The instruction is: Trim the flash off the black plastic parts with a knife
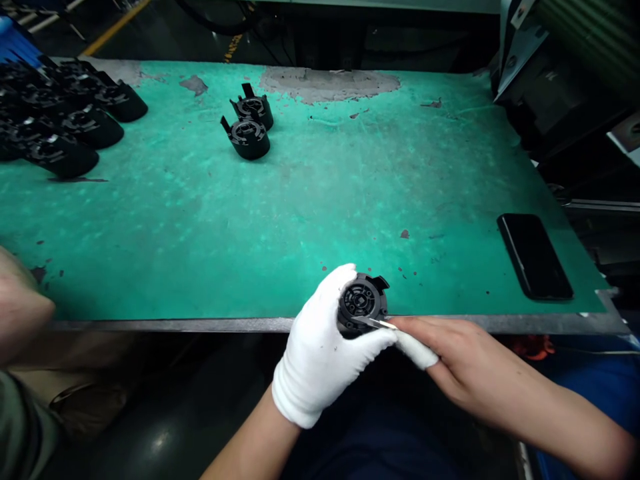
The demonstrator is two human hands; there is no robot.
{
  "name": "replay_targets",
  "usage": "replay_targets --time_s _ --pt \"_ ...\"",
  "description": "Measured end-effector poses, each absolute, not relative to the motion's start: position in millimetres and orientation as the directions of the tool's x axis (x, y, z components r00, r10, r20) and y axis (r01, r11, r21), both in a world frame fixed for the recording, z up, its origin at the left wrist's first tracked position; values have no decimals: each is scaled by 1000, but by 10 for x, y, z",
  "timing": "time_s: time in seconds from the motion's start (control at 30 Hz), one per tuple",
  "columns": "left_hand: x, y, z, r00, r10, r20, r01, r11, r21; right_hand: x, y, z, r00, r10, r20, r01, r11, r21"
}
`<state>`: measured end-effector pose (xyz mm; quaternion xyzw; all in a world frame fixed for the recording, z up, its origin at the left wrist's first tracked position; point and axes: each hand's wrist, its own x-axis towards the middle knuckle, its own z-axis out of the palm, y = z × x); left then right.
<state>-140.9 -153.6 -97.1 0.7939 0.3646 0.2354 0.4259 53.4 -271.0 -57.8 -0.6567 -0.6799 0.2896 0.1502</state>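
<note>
My left hand (320, 347), in a white glove, is wrapped round a black round plastic part (361, 300) at the table's front edge. The part's ringed face with a square centre is turned up, and a tab sticks out at its upper right. My right hand (457, 347) is mostly bare, with white cloth about the thumb. It grips a knife (369, 322) with a thin pointed blade, which lies across the near rim of the part. The handle is mostly hidden by the fingers.
Two black plastic parts (251, 139) stand toward the back of the green table (320, 200). Several similar parts (65, 150) crowd the far left. A black phone (536, 257) lies at the right. Another person's arm (23, 307) is at the left edge.
</note>
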Motion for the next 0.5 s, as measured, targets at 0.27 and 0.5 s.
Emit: replay_targets --time_s 0.27,0.5 --pt "-1369 -1413 -888 667 736 116 375 -466 801 667 -2670 -455 -66 960 -271 748 -132 -650" --pt "-1594 -945 -833 593 762 260 356 -538 764 1106 -2869 -550 139 982 -129 790 -189 -583"
